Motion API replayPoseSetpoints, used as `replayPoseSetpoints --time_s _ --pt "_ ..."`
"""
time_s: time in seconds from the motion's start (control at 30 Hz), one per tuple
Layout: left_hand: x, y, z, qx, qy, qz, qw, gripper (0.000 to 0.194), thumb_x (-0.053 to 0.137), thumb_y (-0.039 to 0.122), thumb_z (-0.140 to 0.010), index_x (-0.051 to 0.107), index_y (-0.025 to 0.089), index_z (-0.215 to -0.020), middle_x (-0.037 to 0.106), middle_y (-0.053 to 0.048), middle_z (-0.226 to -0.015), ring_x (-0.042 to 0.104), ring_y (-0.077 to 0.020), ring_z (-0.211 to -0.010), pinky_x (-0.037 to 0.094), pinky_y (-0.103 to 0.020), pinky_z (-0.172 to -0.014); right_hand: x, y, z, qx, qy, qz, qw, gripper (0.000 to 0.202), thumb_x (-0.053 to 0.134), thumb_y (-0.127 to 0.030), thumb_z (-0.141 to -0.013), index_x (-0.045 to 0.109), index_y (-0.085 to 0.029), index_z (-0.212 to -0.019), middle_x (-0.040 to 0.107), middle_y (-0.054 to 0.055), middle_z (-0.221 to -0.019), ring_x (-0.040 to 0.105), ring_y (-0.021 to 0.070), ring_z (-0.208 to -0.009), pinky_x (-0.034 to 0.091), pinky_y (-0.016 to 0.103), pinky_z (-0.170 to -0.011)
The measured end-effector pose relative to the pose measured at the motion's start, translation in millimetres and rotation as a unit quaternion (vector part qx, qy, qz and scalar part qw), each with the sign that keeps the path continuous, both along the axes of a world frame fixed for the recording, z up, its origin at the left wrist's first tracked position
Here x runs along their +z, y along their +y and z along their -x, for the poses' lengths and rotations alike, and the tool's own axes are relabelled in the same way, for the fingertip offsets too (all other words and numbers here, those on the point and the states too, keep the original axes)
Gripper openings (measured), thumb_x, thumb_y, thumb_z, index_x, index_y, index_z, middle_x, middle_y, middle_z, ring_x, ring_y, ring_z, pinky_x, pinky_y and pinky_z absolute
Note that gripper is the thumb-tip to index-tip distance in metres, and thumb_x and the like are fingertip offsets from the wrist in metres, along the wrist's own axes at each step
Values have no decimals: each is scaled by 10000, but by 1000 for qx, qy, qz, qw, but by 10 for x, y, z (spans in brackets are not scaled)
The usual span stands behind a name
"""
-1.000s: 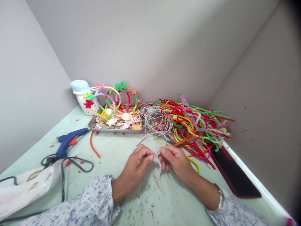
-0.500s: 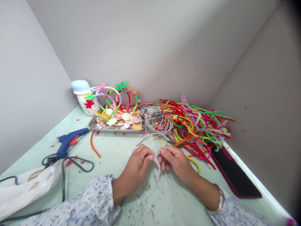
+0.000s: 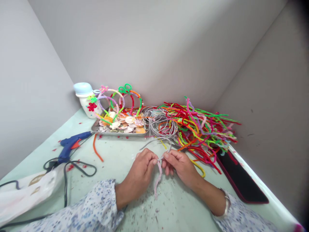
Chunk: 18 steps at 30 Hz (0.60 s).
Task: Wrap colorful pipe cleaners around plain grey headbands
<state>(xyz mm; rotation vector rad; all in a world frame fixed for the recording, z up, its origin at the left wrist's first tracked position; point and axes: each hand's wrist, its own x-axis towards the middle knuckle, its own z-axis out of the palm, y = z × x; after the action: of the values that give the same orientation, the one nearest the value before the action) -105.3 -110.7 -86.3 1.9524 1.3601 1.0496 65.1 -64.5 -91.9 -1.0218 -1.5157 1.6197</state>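
Note:
My left hand (image 3: 141, 170) is closed in a pinch at the middle of the table, where a pale pink pipe cleaner (image 3: 158, 180) meets a grey wire (image 3: 170, 145). The pipe cleaner's loose end hangs down below the fingertips. Close beside it, my right hand (image 3: 180, 166) pinches the grey wire between thumb and forefinger. From there the wire bends up and back toward the coil of grey wire (image 3: 164, 125). How the pipe cleaner is wound at the fingertips is partly hidden.
Behind stand a metal tray (image 3: 120, 133) of shells (image 3: 130, 120), decorated headbands (image 3: 140, 103) and a white bottle (image 3: 85, 104). Pipe cleaners (image 3: 200, 125) heap at right, near a black flat case (image 3: 243, 177). Left lie a blue glue gun (image 3: 69, 146), its cord (image 3: 64, 183) and a plastic bag (image 3: 31, 196).
The hanging end of the pale pink pipe cleaner has swung from right to left, toward my left hand. Both hands stay almost in place.

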Motion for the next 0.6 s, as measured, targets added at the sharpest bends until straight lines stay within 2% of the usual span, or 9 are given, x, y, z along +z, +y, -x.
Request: replayPoseSetpoints --time_s 0.2,0.4,0.6 --pt "-8 -2 -1 4 2 -2 1000 254 337 244 -971 529 194 -811 550 -31 -841 505 -181 -830 378 -323 -799 -9 8 -13 4 2 -4 1000 410 572 -516 -840 614 -150 -661 596 -6 -499 520 90 -435 388 210 -457" --pt "10 -22 -2 5 -9 5 1000 240 363 266 -966 557 196 -843 560 -29 -844 511 -184 -849 374 -331 -812 -90 59 -49 -22 77 25 996 342 588 -492 -849 611 -158 -780 640 2 -649 550 86 -459 377 200 -433" --pt "39 -30 3 16 -8 11 1000 228 392 282 -953 590 200 -874 573 -38 -868 519 -199 -884 373 -347 -842 -102 76 -47 -27 89 37 995 341 608 -493 -835 606 -157 -777 622 -5 -632 539 81 -448 381 196 -428"
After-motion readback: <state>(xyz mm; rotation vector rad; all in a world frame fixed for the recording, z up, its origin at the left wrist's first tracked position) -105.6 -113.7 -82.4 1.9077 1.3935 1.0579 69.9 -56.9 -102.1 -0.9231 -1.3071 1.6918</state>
